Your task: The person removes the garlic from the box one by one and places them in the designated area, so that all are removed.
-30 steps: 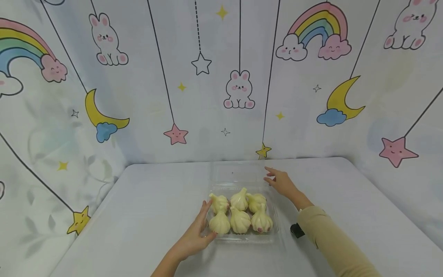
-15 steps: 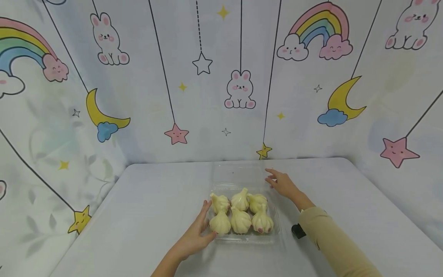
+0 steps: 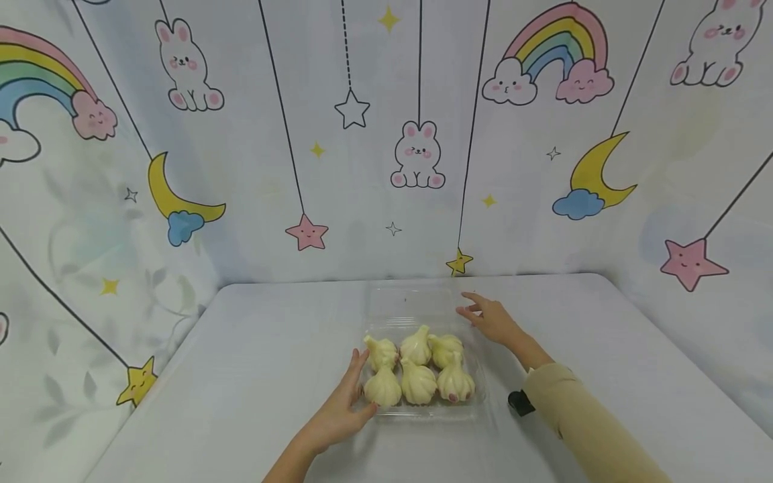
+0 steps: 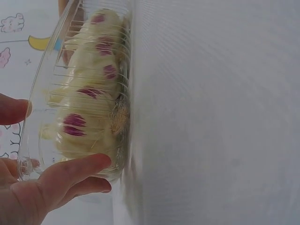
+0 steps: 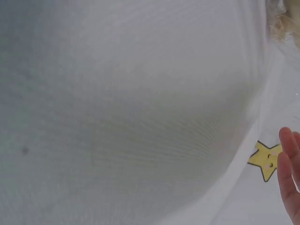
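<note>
A clear plastic clamshell container [image 3: 431, 414] sits on the table with its lid [image 3: 417, 305] raised open toward the back. Inside lie several pale garlic bulbs [image 3: 419, 381] in two rows; the left wrist view shows purple streaks on the bulbs [image 4: 75, 124] and stringy roots. My left hand [image 3: 339, 414] spreads around the container's near left corner. In the left wrist view, this hand [image 4: 40, 190] lays fairly straight fingers against the clear wall. Beside the lid's right edge, my right hand [image 3: 495, 320] has its fingers extended; contact with the lid is unclear. The right wrist view shows that hand [image 5: 291, 173] only partly.
White cloth covers the table [image 3: 272, 349]. A printed backdrop [image 3: 362, 168] with rabbits, stars and rainbows rises behind it and along both sides. A small black object [image 3: 519, 402] shows beside my right sleeve [image 3: 582, 416].
The lower fingers of my right hand have shifted slightly left toward the lid. My left hand, the container and the garlic bulbs look unmoved.
</note>
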Motion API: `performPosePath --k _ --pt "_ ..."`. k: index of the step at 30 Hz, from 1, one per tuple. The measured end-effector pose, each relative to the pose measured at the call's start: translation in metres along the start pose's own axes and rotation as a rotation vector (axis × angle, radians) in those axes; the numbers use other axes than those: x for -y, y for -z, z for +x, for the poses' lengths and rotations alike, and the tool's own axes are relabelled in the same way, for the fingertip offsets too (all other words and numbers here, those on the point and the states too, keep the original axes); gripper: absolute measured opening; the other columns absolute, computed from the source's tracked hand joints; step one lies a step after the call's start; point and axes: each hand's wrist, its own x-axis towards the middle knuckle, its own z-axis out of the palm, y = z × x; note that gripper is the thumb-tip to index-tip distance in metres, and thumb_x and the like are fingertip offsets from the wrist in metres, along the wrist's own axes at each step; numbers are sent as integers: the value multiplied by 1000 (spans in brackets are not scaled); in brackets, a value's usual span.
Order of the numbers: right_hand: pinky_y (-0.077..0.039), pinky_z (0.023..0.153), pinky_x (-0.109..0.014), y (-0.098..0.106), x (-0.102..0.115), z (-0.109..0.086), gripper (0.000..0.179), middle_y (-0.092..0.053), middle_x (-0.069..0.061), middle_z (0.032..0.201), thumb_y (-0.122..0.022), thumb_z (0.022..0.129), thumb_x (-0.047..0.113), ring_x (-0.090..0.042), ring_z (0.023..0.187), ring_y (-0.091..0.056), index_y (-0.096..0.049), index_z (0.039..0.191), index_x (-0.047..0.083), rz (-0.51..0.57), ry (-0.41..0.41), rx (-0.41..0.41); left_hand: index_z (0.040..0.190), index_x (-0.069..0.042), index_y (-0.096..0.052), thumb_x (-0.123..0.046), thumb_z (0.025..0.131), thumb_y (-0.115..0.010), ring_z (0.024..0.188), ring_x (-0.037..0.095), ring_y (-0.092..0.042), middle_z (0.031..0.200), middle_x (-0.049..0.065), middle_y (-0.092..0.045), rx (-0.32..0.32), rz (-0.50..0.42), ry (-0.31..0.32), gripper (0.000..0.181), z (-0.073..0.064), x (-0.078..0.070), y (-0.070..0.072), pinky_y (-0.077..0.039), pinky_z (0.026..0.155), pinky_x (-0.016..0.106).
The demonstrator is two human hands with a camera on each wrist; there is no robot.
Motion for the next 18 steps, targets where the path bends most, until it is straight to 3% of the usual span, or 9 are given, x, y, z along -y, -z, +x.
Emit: performPosePath --k 9,18 --pt "-52 74 -43 4 15 -13 60 -59 -26 112 -42 96 43 -28 81 -65 -39 135 -1 31 -40 -52 147 -12 2 -4 87 -57 131 49 1 145 25 22 -5 2 16 84 -1 -1 0 -21 100 61" --pt "-49 78 -48 4 30 -27 55 -60 -22 113 -44 95 41 -34 94 -61 -41 135 3 29 17 -90 147 -11 3 -5 89 -55 129 53 -1 144 26 24 22 2 -3 83 0 1 1 -21 99 61"
